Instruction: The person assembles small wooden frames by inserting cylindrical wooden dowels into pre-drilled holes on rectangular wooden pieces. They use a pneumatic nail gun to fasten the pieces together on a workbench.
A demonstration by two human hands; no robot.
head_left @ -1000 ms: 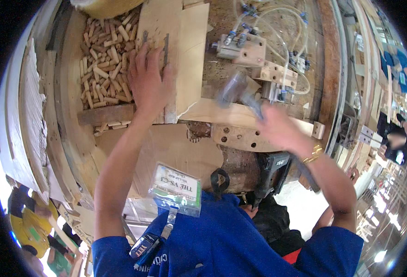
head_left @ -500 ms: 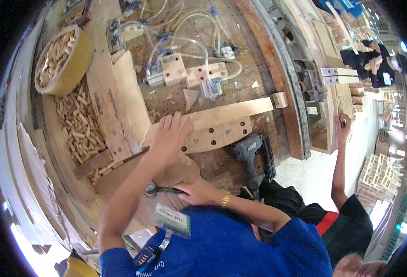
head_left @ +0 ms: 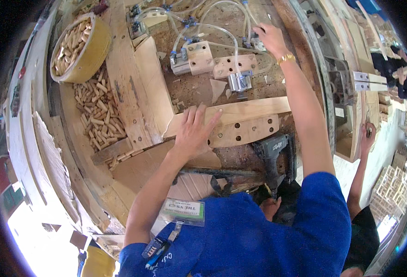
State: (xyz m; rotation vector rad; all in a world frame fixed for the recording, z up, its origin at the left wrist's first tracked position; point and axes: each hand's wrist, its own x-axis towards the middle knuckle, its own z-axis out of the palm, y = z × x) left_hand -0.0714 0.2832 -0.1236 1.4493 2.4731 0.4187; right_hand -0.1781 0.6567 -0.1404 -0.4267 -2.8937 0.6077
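Note:
My left hand (head_left: 192, 131) lies with its fingers outstretched on the left end of a long, curved wooden piece (head_left: 254, 109). Beside that piece, on the near side, is a pale wooden block with several holes (head_left: 245, 130). My right hand (head_left: 271, 40), a gold band at its wrist, reaches to the far side of the bench. Its bent fingers are on a small metal air valve (head_left: 258, 45) with tubing, partly hidden by the hand. A black nail gun (head_left: 272, 150) lies near the right forearm. A dark-handled tool (head_left: 222, 172) rests nearer my body.
Air cylinders (head_left: 240, 82) with clear tubes stand behind the wooden piece. At left, a yellow tub (head_left: 90, 55) holds dowels above loose dowels (head_left: 101, 113). A wooden beam (head_left: 155, 83) borders the work area. Another person's arm (head_left: 362, 157) is at right.
My right hand has let go of the dark-handled tool and moved far forward to the air valve. My left hand stays on the wooden piece. The whole view has shifted.

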